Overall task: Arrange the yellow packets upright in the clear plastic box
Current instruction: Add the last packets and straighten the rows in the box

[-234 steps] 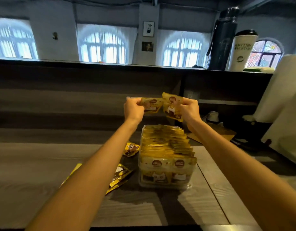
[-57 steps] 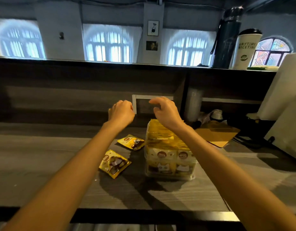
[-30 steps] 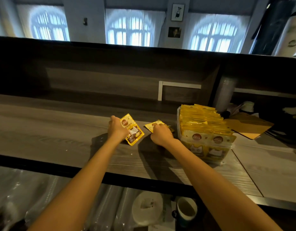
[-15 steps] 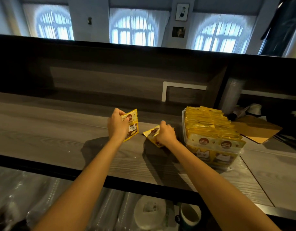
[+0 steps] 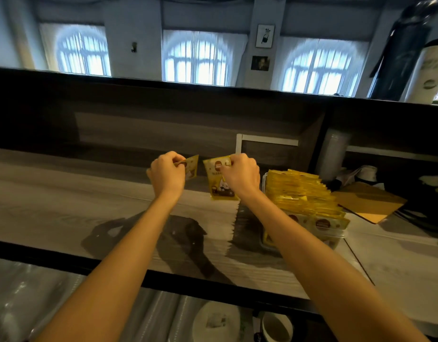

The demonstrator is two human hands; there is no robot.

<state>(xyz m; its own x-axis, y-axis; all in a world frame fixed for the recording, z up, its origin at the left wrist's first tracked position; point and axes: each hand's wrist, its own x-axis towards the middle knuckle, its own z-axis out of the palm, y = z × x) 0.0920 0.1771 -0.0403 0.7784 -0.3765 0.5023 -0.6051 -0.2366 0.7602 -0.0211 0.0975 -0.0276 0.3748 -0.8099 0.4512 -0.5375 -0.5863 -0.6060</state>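
Raised since half a second ago, the left grip [image 5: 167, 175] and the right grip [image 5: 241, 175] now hold their packets clear of the surface [image 5: 65, 208]; before, both packets were low against the wood. That grey wood-grain surface runs left to right across the view, with a dark back wall [image 5: 163, 124] rising along its far side. Towards its right stands the clear plastic box [image 5: 337, 239], filled from near to far with yellow packets [image 5: 301, 193] standing upright in rows, the nearest ones showing round brown logos. Just right of the box, a little farther back, lies a flat brown envelope [image 5: 368, 203].

Left of the box, above the surface, the left grip is curled, pinching the top of the left packet [image 5: 191, 166] — this one is turned nearly edge-on and tilted. The right grip pinches the top corner of the right packet [image 5: 220, 180], which hangs upright with its printed face towards the camera. The two held packets are near each other but apart.
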